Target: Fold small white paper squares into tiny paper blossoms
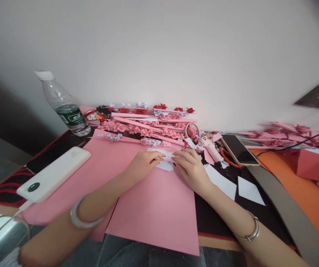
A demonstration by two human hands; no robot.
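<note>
Both my hands meet over a small piece of white paper above the pink sheets. My left hand pinches its left side between thumb and fingers. On the right side, the fingers of my right hand are closed on the same paper and cover part of it. More white paper lies flat under the fingers. Beneath everything, a large pink sheet reaches over the table's front edge. Just beyond my hands lie pink paper stems with folded pink, red and white flowers.
A water bottle stands at the back left, with a white power bank and its cable nearer. Right of my hands are a pink glue gun, a phone, loose white paper and orange paper.
</note>
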